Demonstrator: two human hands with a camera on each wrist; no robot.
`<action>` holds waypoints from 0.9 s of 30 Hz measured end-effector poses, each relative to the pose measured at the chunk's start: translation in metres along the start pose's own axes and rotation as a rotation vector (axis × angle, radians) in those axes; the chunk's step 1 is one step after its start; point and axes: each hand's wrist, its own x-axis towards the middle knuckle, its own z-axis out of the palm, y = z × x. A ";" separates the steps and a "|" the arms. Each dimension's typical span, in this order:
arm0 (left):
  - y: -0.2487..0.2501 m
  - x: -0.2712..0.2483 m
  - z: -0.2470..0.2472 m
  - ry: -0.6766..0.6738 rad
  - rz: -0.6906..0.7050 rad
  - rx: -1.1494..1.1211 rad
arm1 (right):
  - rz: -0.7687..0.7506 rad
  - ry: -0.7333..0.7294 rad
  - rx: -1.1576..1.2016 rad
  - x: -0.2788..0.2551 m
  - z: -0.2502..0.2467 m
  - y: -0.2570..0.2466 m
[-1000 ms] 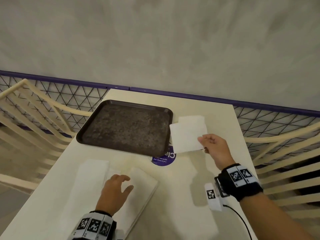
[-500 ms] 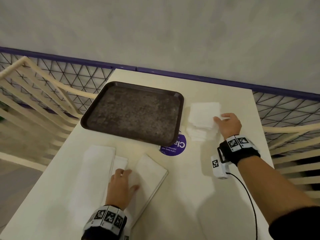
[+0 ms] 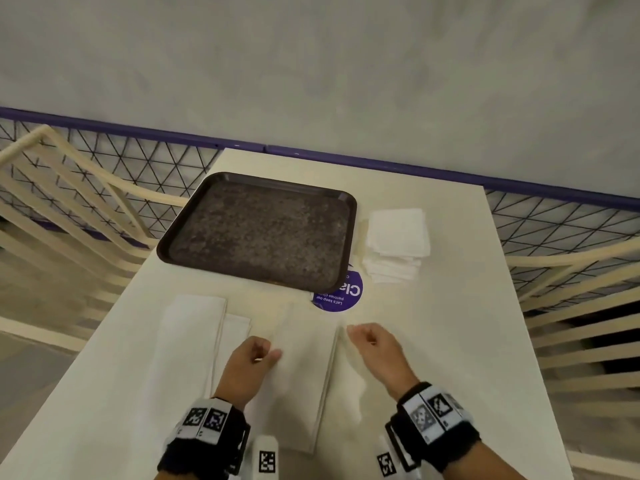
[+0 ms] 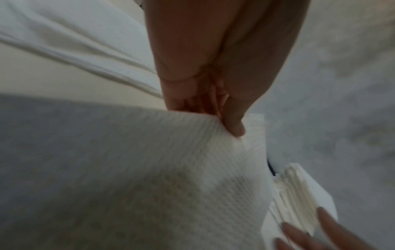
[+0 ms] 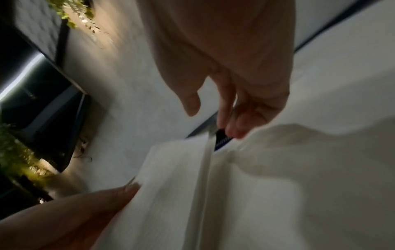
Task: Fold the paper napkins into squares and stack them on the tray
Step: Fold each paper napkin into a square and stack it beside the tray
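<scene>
A dark tray (image 3: 180, 245) lies bare at the table's middle. Right of it sits a stack of folded white napkins (image 3: 396, 242). Near me lies a long unfolded napkin (image 3: 304, 382) on a few more sheets. My left hand (image 3: 268, 355) pinches that napkin's (image 4: 149, 169) left edge between thumb and fingers (image 4: 234, 128). My right hand (image 3: 356, 332) hovers at its far right corner, fingers loosely curled. In the right wrist view the thumb stands apart from the fingers (image 5: 232, 130), which touch the napkin's (image 5: 177, 177) edge.
Two more unfolded napkins (image 3: 190, 341) lie to the left on the cream table (image 3: 450, 341). A purple round sticker (image 3: 341, 294) shows at the tray's near right corner. Cream slatted chairs (image 3: 571, 323) flank the table, and a wire mesh railing (image 3: 138, 161) runs behind.
My right hand laid a folded napkin on the stack beside the tray, then came back to the near napkin. My left hand went from lying flat on it to pinching its edge.
</scene>
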 end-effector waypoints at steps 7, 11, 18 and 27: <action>0.010 -0.017 0.003 -0.150 0.000 -0.220 | 0.116 -0.438 0.263 -0.021 0.012 0.013; 0.009 -0.019 0.005 0.001 0.074 0.071 | 0.048 -0.346 0.302 -0.029 0.006 0.007; 0.036 -0.047 0.032 -0.158 0.312 0.247 | -0.042 -0.400 0.329 -0.048 0.005 0.000; 0.040 -0.051 0.030 -0.182 0.266 0.207 | -0.061 -0.532 0.431 -0.060 0.000 -0.007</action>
